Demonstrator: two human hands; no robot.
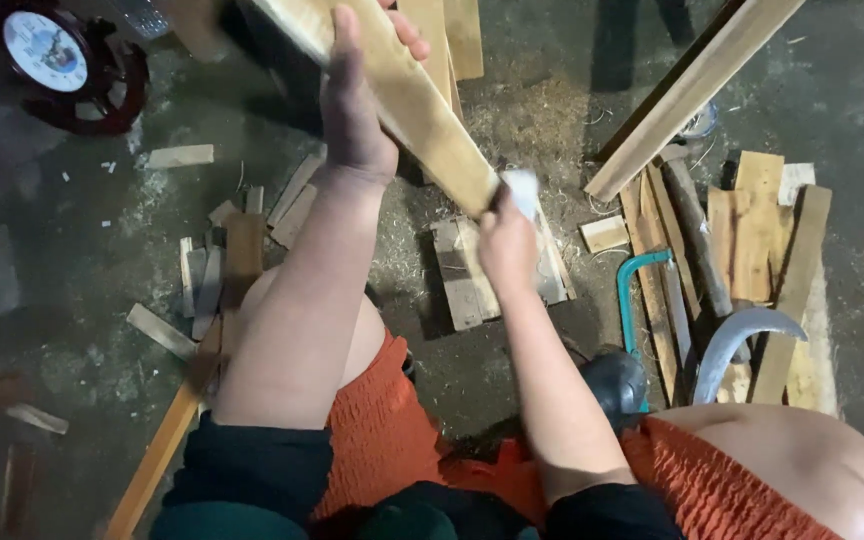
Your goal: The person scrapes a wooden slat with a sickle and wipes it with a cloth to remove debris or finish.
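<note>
A round wall clock (45,52) in a dark red frame is lying on the concrete floor (82,290) at upper left. Short wood offcuts (214,262) are lying scattered nearby, while a curved sickle (742,335) and a teal-framed hacksaw (642,290) are resting among planks (767,230) at right.

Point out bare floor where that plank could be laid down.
Bare floor lies between the clock and the left offcuts. Crowded: right of the knee, where boards, saw and sickle overlap. Left hand grips the plank.
</note>
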